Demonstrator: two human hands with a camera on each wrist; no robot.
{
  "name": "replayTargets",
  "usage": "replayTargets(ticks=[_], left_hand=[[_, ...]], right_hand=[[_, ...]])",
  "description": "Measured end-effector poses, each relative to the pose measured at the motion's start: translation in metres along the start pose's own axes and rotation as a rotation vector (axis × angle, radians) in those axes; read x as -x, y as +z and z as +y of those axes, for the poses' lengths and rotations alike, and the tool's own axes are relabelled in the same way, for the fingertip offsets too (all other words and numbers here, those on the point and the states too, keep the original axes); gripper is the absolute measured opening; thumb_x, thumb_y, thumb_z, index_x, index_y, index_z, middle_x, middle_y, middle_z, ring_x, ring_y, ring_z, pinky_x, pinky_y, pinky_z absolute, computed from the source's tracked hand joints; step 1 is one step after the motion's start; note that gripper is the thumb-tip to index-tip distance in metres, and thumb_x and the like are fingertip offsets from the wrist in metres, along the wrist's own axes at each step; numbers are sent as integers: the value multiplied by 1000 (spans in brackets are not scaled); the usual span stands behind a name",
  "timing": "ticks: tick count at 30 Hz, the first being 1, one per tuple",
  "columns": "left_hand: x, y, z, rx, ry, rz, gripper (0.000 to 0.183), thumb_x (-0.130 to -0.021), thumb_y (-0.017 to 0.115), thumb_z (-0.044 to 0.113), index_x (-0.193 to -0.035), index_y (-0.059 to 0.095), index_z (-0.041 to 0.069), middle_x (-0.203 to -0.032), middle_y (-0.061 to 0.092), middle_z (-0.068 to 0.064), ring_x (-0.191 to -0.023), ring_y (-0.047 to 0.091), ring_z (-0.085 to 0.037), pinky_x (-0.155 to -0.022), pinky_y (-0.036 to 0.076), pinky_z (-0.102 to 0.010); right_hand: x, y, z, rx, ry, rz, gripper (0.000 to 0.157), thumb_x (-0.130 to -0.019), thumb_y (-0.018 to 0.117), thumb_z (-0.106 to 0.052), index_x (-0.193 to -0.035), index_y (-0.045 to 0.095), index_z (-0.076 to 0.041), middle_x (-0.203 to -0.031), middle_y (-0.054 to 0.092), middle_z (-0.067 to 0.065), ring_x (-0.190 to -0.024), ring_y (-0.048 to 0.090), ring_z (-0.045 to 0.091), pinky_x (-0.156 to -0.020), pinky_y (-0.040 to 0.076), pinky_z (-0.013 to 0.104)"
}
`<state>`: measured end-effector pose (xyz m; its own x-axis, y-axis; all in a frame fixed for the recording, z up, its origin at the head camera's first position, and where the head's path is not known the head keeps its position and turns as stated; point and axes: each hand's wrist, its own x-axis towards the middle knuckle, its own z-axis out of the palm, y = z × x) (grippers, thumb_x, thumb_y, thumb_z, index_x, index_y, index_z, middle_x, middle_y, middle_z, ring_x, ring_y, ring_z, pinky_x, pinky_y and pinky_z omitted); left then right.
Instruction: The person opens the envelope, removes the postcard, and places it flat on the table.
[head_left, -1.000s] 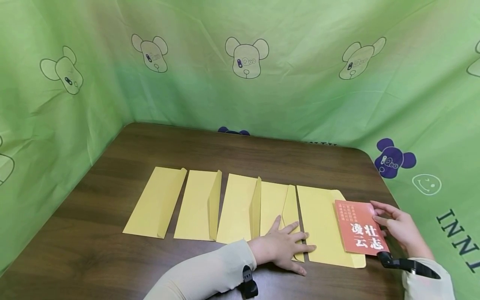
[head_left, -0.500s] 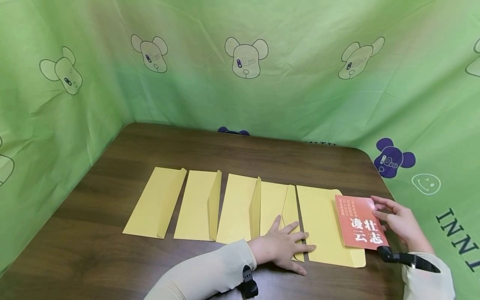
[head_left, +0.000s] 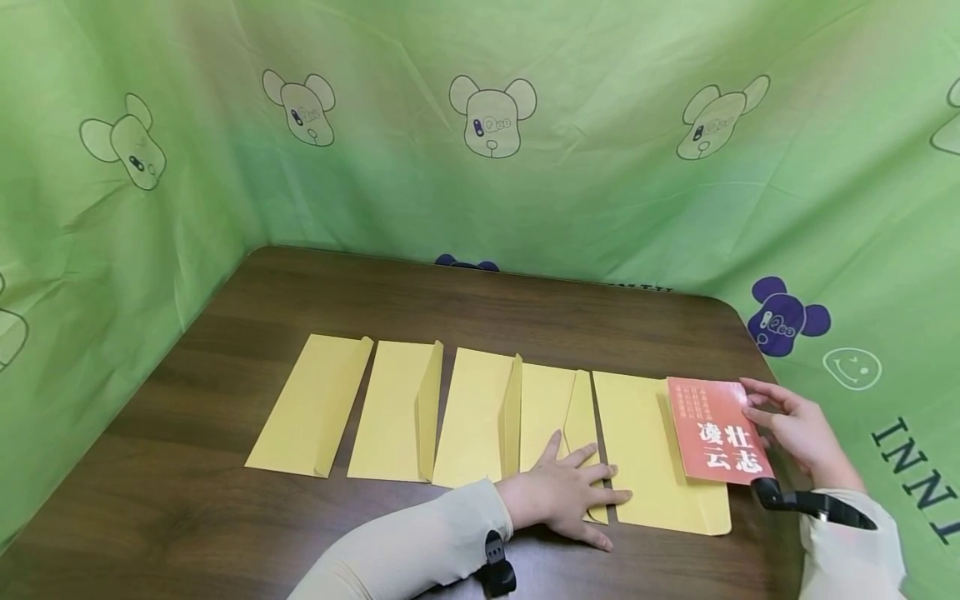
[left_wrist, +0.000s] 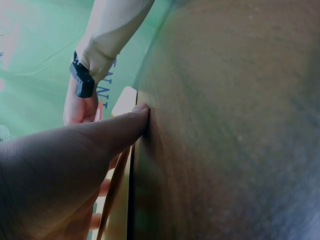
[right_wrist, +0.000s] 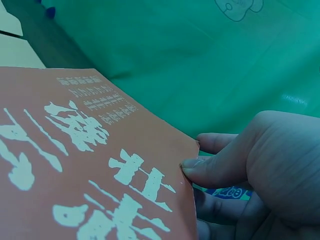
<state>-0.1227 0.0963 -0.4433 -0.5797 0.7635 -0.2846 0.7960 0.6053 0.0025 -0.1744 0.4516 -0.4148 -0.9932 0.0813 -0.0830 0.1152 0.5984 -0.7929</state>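
Observation:
A red card (head_left: 716,425) with white Chinese characters is pinched at its right edge by my right hand (head_left: 802,433). In the right wrist view the thumb (right_wrist: 200,170) lies on the card's face, with the other fingers behind it. The card overlaps the flap side of the rightmost yellow envelope (head_left: 637,450) and casts a shadow on it. My left hand (head_left: 562,496) rests with spread fingers across the neighbouring envelope (head_left: 546,392), its fingertips reaching the rightmost one's left edge. In the left wrist view its thumb (left_wrist: 135,117) lies at the envelope's edge.
Further left, more yellow envelopes (head_left: 311,404) lie in a row, their flaps toward the right. The brown wooden table (head_left: 187,525) has a green patterned curtain (head_left: 405,183) behind it and at both sides. Black wrist cameras (head_left: 498,567) sit on both sleeves.
The right hand has moved the red card away from the table's front edge, toward the back, and slightly left at the end. My left hand and the envelopes have stayed put.

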Motion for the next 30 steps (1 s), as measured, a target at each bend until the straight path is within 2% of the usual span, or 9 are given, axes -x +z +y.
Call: replayTargets(ticks=[3,7,11,17,21,23,26,28,30], left_hand=[[0,0,0,3,-1,-2,71,-87,37,81,-151,18,58,-159,16,28,-151,3,-10,-118,8,-54],[0,0,0,6,2,-1,71,-87,38,81,-151,18,58,-159,16,28,-151,3,-10,-118,8,-54],[0,0,0,8,5,1,71,-87,38,81,-151,19,58,-159,16,27,-151,3,-10,-118,9,-54],[-1,0,0,1,-1,-3,71,-87,37,81,-151,18,59,-159,16,28,-151,2,-9,-118,8,-54],[-1,1,-1,-5,1,4,70,-87,37,81,-151,19,59,-159,17,28,-151,3,-9,-118,9,-54],[-1,2,-1,-8,3,10,70,-87,37,81,-151,20,59,-159,18,28,-151,4,-10,-117,10,-54],[-1,2,-1,-4,4,11,70,-87,38,81,-151,20,58,-159,18,28,-151,4,-10,-117,10,-54],[-1,2,-1,-1,3,10,70,-87,38,81,-151,20,58,-159,18,28,-151,3,-10,-117,10,-54],[-1,2,-1,1,3,8,70,-87,38,81,-151,20,58,-159,17,28,-151,3,-10,-117,9,-54]], right_hand=[[-4,0,-3,9,2,-1,46,-100,58,-10,-145,48,-5,-91,53,-24,-77,56,0,-62,55,30],[-9,1,-5,-3,-4,-2,48,-100,58,-10,-146,46,-2,-91,54,-23,-76,58,1,-62,56,30],[-14,2,-8,-34,-9,-3,46,-100,59,-9,-144,49,-8,-91,55,-23,-76,59,3,-61,55,30],[-20,4,-14,-64,-26,7,48,-99,59,-8,-146,48,-10,-92,55,-23,-76,59,1,-61,56,29],[-23,5,-16,-129,-52,2,49,-99,58,-4,-147,48,-12,-93,57,-21,-76,61,2,-60,56,28],[-24,5,-17,-183,-69,-1,50,-99,57,-2,-147,49,-13,-93,60,-19,-75,63,3,-59,56,28],[-27,5,-19,-237,-97,0,50,-98,57,1,-141,55,-23,-93,62,-17,-74,65,4,-58,56,27],[-29,5,-22,-247,-118,4,50,-98,57,3,-133,58,-32,-93,63,-17,-74,65,4,-57,56,28],[-31,6,-24,-268,-143,6,49,-97,56,5,-125,59,-35,-93,64,-16,-74,65,4,-56,56,28]])
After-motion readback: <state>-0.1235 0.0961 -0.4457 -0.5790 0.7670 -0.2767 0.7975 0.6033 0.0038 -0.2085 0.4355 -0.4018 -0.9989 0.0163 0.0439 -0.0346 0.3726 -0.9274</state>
